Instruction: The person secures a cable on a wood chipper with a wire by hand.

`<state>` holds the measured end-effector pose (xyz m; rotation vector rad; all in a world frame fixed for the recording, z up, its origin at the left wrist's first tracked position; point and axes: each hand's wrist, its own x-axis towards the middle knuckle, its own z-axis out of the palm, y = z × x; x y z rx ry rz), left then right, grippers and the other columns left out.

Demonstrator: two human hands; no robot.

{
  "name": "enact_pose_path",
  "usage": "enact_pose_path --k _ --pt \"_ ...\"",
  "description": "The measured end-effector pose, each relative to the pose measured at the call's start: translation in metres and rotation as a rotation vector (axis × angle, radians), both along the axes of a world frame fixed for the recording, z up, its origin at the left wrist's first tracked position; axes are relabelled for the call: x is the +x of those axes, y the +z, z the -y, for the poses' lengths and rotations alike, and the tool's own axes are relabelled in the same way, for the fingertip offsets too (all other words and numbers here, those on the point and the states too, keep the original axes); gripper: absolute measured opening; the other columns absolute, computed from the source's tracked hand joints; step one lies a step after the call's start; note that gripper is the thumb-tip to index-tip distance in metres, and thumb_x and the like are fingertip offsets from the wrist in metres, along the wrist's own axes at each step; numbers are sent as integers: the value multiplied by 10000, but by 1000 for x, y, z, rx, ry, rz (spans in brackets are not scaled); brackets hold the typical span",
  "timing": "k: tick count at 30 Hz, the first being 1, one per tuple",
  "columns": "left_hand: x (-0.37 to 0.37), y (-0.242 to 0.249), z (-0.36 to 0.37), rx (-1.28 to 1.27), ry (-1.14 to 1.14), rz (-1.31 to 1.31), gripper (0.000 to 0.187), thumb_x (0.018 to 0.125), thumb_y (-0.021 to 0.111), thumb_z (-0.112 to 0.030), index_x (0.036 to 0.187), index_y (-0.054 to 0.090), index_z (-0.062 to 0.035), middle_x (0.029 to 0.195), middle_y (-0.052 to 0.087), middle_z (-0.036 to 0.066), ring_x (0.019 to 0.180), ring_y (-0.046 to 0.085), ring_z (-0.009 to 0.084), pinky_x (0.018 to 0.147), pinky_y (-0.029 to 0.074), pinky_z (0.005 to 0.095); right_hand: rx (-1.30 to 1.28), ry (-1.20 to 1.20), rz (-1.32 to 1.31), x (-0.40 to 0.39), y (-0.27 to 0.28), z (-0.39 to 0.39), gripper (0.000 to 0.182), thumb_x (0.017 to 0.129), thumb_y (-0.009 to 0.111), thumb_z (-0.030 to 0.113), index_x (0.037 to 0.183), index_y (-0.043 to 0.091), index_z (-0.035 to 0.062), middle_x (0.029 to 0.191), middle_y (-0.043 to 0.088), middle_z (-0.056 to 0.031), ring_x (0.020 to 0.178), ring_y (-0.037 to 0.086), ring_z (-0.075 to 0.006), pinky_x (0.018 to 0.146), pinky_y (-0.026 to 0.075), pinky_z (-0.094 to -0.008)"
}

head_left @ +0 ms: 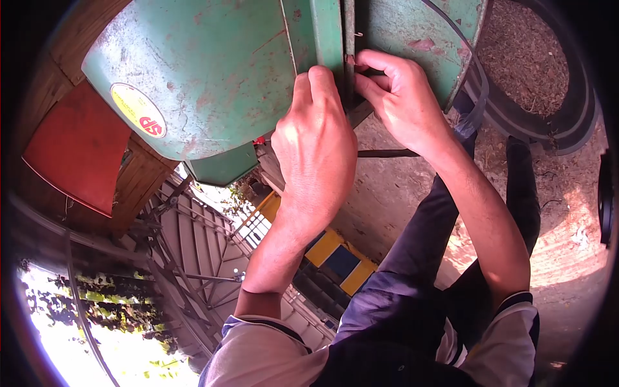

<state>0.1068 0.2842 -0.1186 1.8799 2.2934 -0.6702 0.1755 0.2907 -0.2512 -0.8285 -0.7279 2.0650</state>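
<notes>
A worn green metal panel with a yellow and red sticker fills the upper left. My left hand is closed, its fingertips curled at the panel's lower right part beside a green upright strip. What those fingers hold is hidden. Just right of it, my right hand has thumb and fingers pinched together at the narrow metal edge of a second green panel. Whatever sits between these fingertips is too small to make out.
A thin dark cable hangs across the second panel. A tyre lies on the ground at the upper right. A red-orange sheet is at the left, with metal stairs and a yellow and black object below.
</notes>
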Motion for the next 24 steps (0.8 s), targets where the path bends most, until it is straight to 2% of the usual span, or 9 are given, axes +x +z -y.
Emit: enact_pose_path --k 2,5,7,11,13,14,18,21,24 --pt "-6 3 -2 -8 -101 10 170 916 618 26 1015 485 -14 888 665 209 701 717 405 543 569 468 16 49 46 11 3 -5 140 950 632 -13 1082 661 -49 881 724 -220 663 670 -329 643 518 -396" --pt "-3 1 -10 -2 -81 40 231 890 616 64 1059 477 -9 811 687 226 721 718 417 569 563 490 145 90 157 17 4 -8 136 913 640 -35 1046 657 -56 908 714 -225 741 685 -372 688 526 -432" --pt "0 4 -15 -57 -69 7 226 909 622 41 1077 476 2 778 681 237 735 717 427 587 562 498 399 -86 236 9 1 -9 116 862 633 -69 978 636 -65 914 688 -225 839 681 -417 741 529 -480" --pt "-8 5 -11 15 -124 156 275 914 635 43 1141 481 23 802 682 234 718 720 400 598 569 468 455 -121 305 4 2 -1 97 838 612 -88 927 606 -49 900 654 -221 881 664 -432 769 539 -509" --pt "2 9 -1 91 239 427 344 930 630 69 1232 471 34 915 699 213 676 709 324 588 571 419 451 -101 335 9 5 6 96 888 609 -39 982 601 -22 895 660 -199 872 674 -412 755 547 -498" --pt "17 13 6 169 590 683 374 973 592 86 1309 443 16 1046 690 174 758 690 241 667 572 350 445 -74 365 12 7 8 86 909 605 -21 994 596 -12 891 662 -190 870 679 -403 748 550 -494" --pt "46 1 58 733 1126 1310 416 1000 638 -15 1363 435 -32 1057 656 138 924 635 206 945 510 371 347 -78 399 14 13 12 51 957 600 10 949 552 -6 874 641 -184 792 656 -413 679 501 -498" --pt "69 -6 92 608 1406 1500 249 1053 621 -186 1250 572 -44 1006 639 79 902 609 203 973 496 402 330 -37 427 23 7 16 62 961 599 35 955 548 2 871 647 -177 770 655 -411 678 498 -509" --pt "80 -13 116 405 1640 1557 376 1089 538 -343 1284 572 -23 1037 651 81 1013 645 235 1017 483 426 382 36 533 40 11 26 54 950 590 46 988 569 14 896 667 -172 781 676 -403 695 528 -511"
